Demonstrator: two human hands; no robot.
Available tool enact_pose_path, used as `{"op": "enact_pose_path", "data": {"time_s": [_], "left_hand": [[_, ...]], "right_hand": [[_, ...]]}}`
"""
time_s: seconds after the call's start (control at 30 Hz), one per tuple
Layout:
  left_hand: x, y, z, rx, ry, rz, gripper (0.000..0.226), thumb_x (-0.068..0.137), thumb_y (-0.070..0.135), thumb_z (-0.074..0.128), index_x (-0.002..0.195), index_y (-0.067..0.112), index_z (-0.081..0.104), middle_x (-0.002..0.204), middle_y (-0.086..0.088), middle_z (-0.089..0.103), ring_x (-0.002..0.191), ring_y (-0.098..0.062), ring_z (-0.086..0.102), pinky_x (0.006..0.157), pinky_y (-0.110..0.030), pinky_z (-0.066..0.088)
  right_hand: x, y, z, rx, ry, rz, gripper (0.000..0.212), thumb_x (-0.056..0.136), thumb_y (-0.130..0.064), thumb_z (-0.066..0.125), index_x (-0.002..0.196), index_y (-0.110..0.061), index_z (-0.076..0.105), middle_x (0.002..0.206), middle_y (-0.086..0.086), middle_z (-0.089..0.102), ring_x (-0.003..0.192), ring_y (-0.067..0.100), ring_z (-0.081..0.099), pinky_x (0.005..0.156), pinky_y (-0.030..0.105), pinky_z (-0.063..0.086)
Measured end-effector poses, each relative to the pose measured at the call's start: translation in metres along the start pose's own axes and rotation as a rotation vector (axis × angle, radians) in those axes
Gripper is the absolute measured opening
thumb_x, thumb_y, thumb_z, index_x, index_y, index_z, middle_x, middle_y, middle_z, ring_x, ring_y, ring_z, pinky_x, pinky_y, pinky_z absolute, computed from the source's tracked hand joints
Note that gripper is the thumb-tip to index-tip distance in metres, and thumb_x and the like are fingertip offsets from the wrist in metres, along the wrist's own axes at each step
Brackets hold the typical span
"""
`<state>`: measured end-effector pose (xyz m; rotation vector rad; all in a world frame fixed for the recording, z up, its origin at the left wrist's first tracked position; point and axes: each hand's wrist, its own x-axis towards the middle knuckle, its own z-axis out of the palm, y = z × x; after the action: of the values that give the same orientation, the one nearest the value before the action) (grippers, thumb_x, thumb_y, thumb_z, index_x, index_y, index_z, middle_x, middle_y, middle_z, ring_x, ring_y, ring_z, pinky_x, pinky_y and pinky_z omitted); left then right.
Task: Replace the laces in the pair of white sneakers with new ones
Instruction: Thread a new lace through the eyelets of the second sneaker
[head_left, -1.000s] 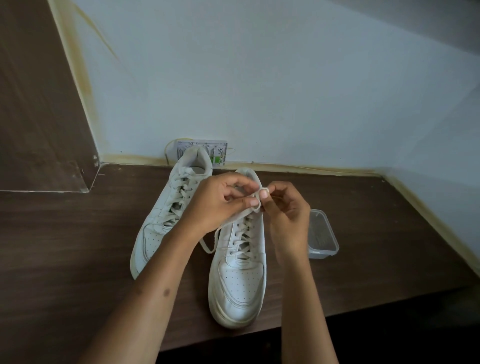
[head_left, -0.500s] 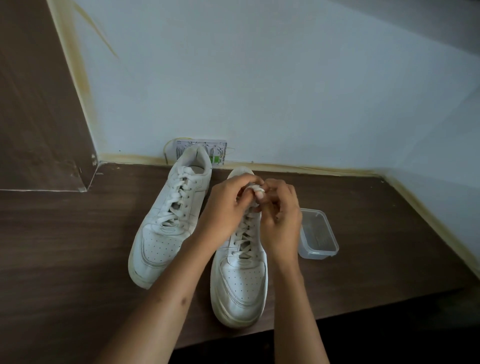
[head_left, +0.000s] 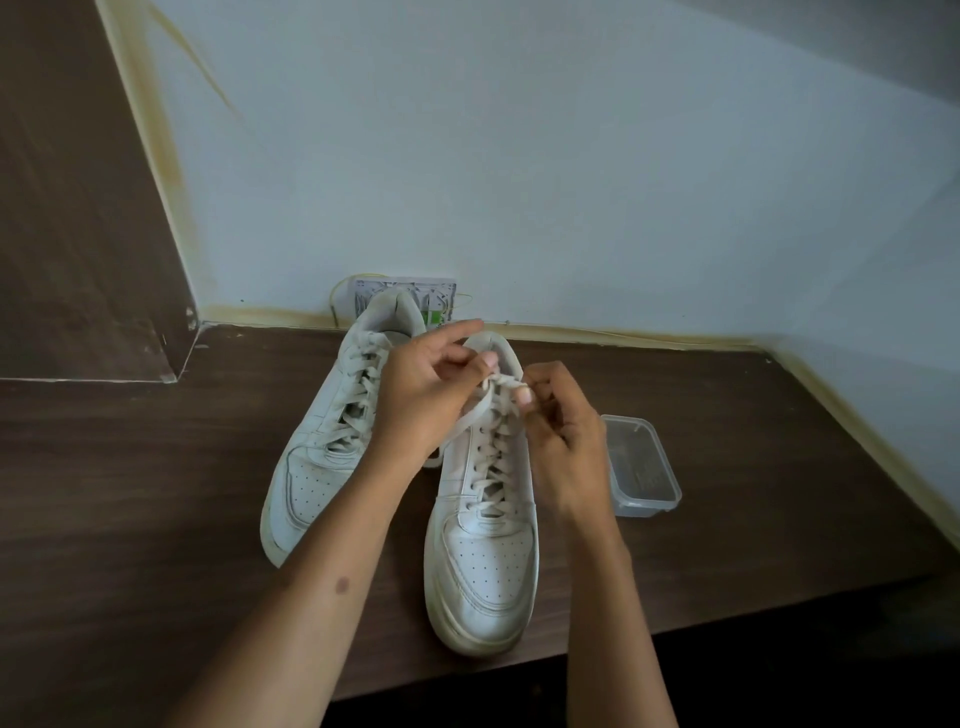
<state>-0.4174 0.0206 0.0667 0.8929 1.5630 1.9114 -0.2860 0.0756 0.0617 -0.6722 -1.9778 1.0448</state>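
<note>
Two white sneakers stand side by side on the dark wooden table (head_left: 130, 493), toes toward me. The left sneaker (head_left: 322, 457) is laced and untouched. Above the tongue of the right sneaker (head_left: 483, 551), both my hands work its white lace (head_left: 480, 408). My left hand (head_left: 421, 395) pinches one lace strand, which runs down to the eyelets. My right hand (head_left: 561, 421) pinches the other lace end just right of it, fingertips almost touching the left hand's. The knot itself is partly hidden by my fingers.
A small clear plastic container (head_left: 641, 467) sits on the table just right of the right sneaker. A wall socket plate (head_left: 441, 296) is behind the shoes at the base of the pale wall. The table's front edge runs just below the right sneaker's toe.
My hands came together tightly over the tongue half a second ago and have now drawn slightly apart, with the lace stretched between them.
</note>
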Motion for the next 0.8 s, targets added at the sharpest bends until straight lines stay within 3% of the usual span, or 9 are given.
{"op": "enact_pose_path", "data": {"time_s": [0.1, 0.2, 0.3, 0.37, 0.47, 0.53, 0.67, 0.8], "left_hand": [[0.003, -0.004, -0.003, 0.062, 0.009, -0.012, 0.05, 0.088, 0.011, 0.071, 0.135, 0.02, 0.054, 0.088, -0.004, 0.074, 0.071, -0.009, 0.068, 0.067, -0.02, 0.056], [0.006, -0.009, -0.01, 0.073, -0.003, -0.013, 0.044, 0.09, 0.011, 0.068, 0.132, 0.017, 0.057, 0.091, -0.004, 0.075, 0.077, -0.011, 0.072, 0.074, -0.026, 0.058], [0.002, -0.008, -0.006, 0.144, -0.027, 0.021, 0.029, 0.091, 0.009, 0.066, 0.12, 0.014, 0.068, 0.089, -0.002, 0.074, 0.071, -0.011, 0.068, 0.071, -0.021, 0.056], [0.002, -0.009, -0.004, 0.176, -0.027, 0.039, 0.022, 0.091, 0.008, 0.066, 0.11, 0.016, 0.072, 0.088, 0.002, 0.074, 0.07, -0.013, 0.069, 0.071, -0.02, 0.056], [0.005, -0.012, -0.013, 0.218, 0.003, 0.066, 0.015, 0.09, 0.01, 0.068, 0.095, 0.023, 0.074, 0.083, 0.006, 0.074, 0.07, -0.012, 0.07, 0.071, -0.018, 0.055], [0.006, -0.011, -0.014, 0.254, 0.014, 0.078, 0.014, 0.089, 0.009, 0.068, 0.09, 0.023, 0.073, 0.078, 0.009, 0.072, 0.064, -0.002, 0.067, 0.068, -0.012, 0.051], [0.002, -0.014, -0.009, 0.409, 0.062, 0.108, 0.01, 0.091, 0.01, 0.066, 0.09, 0.016, 0.074, 0.077, 0.017, 0.066, 0.064, 0.008, 0.06, 0.065, -0.006, 0.045], [0.011, -0.014, -0.034, 0.448, 0.222, 0.099, 0.012, 0.093, 0.009, 0.064, 0.094, 0.017, 0.073, 0.084, 0.011, 0.068, 0.074, 0.006, 0.06, 0.072, -0.006, 0.045]], "right_hand": [[0.0, 0.001, -0.006, -0.009, -0.019, 0.031, 0.007, 0.099, -0.021, 0.056, 0.094, -0.02, 0.061, 0.078, 0.008, 0.059, 0.068, 0.015, 0.051, 0.061, 0.024, 0.044], [0.0, 0.0, -0.017, -0.031, -0.007, 0.03, 0.002, 0.097, -0.021, 0.059, 0.096, -0.022, 0.06, 0.07, 0.013, 0.052, 0.058, 0.007, 0.039, 0.054, 0.017, 0.034], [-0.001, -0.001, -0.02, -0.044, -0.012, 0.029, 0.003, 0.094, -0.02, 0.064, 0.095, -0.017, 0.064, 0.053, -0.006, 0.045, 0.047, 0.004, 0.031, 0.046, 0.014, 0.026], [0.0, -0.003, -0.018, -0.038, 0.0, 0.049, 0.003, 0.091, -0.02, 0.068, 0.089, -0.017, 0.069, 0.058, -0.015, 0.056, 0.047, 0.003, 0.042, 0.047, 0.013, 0.031], [0.002, 0.002, -0.02, -0.067, 0.052, 0.083, 0.006, 0.089, -0.019, 0.07, 0.085, -0.02, 0.075, 0.078, -0.014, 0.071, 0.073, 0.003, 0.065, 0.064, 0.017, 0.048], [0.003, 0.007, -0.023, -0.088, 0.097, 0.106, 0.008, 0.089, -0.017, 0.071, 0.084, -0.02, 0.076, 0.081, -0.012, 0.073, 0.08, 0.004, 0.067, 0.07, 0.018, 0.05], [0.002, 0.012, -0.025, -0.167, 0.154, 0.14, 0.012, 0.087, -0.012, 0.072, 0.08, -0.021, 0.075, 0.077, -0.008, 0.071, 0.071, 0.008, 0.063, 0.062, 0.019, 0.046], [-0.006, 0.017, -0.066, -0.161, 0.436, 0.273, 0.014, 0.088, -0.016, 0.07, 0.079, -0.025, 0.072, 0.076, -0.007, 0.069, 0.065, -0.002, 0.06, 0.063, 0.023, 0.043]]}}
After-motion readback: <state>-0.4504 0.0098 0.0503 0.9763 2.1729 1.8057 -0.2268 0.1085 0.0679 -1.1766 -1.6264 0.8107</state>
